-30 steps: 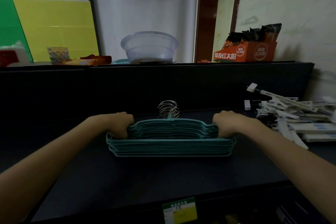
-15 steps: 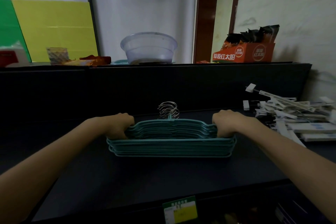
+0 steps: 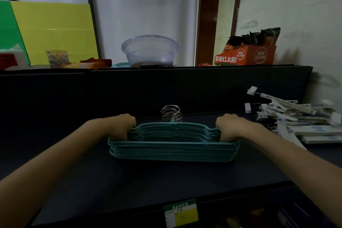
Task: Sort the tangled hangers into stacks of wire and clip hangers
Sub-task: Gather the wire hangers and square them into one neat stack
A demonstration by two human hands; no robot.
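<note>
Your left hand [image 3: 121,126] and right hand [image 3: 228,126] curl fingers round the wire hangers [image 3: 173,142], stacked mid-frame on the dark shelf [image 3: 148,181] | open shelf below toward the front edge | clip hangers [image 3: 299,120] piled right | back panel [image 3: 166,89] just behind.

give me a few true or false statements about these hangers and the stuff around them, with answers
The left hand and right hand each hold one end of the teal hanger stack. True.
The white clip hangers lie left of that stack. False: they lie to its right.
The metal hooks face the person. False: they sit on the far side.
A clear bowl sits on the ledge behind. True.
</note>
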